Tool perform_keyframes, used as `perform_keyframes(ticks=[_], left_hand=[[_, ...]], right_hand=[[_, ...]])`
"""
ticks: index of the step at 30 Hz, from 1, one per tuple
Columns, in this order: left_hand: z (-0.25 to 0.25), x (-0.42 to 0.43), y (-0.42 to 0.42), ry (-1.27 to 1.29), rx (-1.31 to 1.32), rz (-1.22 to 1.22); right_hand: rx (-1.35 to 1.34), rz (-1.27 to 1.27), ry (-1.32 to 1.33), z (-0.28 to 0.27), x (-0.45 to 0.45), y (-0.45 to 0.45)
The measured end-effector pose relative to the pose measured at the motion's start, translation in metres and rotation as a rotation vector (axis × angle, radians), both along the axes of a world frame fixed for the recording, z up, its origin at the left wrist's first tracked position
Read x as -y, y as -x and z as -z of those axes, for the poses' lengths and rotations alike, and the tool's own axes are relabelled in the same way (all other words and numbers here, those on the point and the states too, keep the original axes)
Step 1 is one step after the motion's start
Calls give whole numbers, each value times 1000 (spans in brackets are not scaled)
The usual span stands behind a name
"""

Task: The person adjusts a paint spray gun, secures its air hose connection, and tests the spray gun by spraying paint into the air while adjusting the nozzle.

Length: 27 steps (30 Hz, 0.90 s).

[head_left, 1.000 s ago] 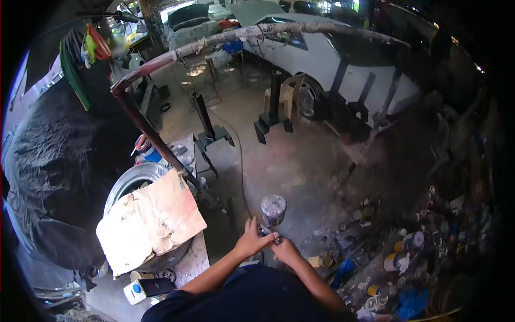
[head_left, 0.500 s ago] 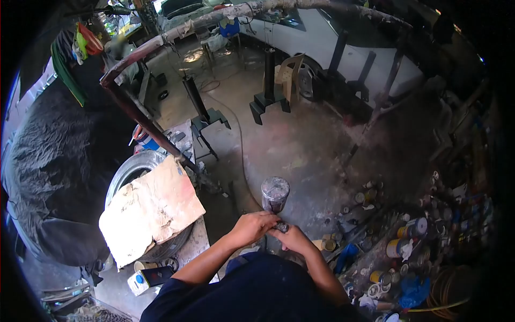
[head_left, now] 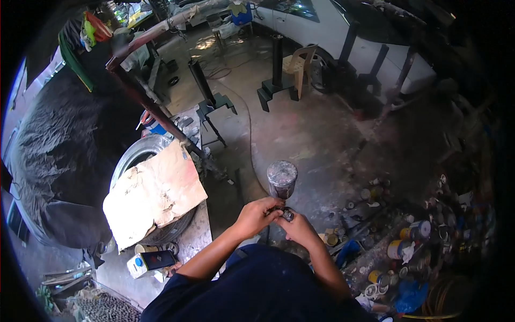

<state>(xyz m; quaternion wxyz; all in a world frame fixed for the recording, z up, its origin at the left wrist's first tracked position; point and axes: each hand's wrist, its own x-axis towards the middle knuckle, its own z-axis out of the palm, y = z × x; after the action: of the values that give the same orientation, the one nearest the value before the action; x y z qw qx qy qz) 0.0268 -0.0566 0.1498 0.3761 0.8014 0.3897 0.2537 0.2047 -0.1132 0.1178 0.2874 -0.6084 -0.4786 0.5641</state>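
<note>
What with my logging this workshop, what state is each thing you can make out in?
Spray gun: held in left hand and right hand
Gun's cup: upright, stained
Cardboard: stained, ragged-edged, lying over wheel
Wheel: lying flat, partly covered
Hose: stretched across floor
Plastic chair: upright
Dark cover: draped, wrinkled
Blue-capped container: cap on
White car: partly in view

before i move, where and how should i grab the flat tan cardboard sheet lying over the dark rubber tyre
Probably by the right edge of the flat tan cardboard sheet, coming from the right, thumb on top, fingers beneath. It is thin, and its right corner juts past the dark rubber tyre; the near edge looks torn.
</note>
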Motion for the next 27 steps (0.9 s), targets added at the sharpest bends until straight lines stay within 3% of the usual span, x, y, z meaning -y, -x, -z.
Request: perform_keyframes(ticks=[3,5,8,9,12,17,22,27], left_hand=[[11,21,-8,-79,215,-187],[46,40,-8,-60,316,-388],[118,61,2,563,574,-246],[112,60,5,815,472,-148],[95,66,-12,1038,537,-31],[113,46,-9,987,758,-13],[91,19,1,980,946,-5],[51,-33,8,992,1090,-7]], right_hand=[[29,41,-4,-9,-2,0],[22,65,-11,-11,-4,-2],[-21,109,-66,-5,-7,-2],[-32,125,-107,1,-10,-1],[-55,141,-174,8,-20,3],[-97,165,-335,-9,-40,27],[-105,177,-363,-28,-75,57],[-89,202,-366,-83,-126,80]])
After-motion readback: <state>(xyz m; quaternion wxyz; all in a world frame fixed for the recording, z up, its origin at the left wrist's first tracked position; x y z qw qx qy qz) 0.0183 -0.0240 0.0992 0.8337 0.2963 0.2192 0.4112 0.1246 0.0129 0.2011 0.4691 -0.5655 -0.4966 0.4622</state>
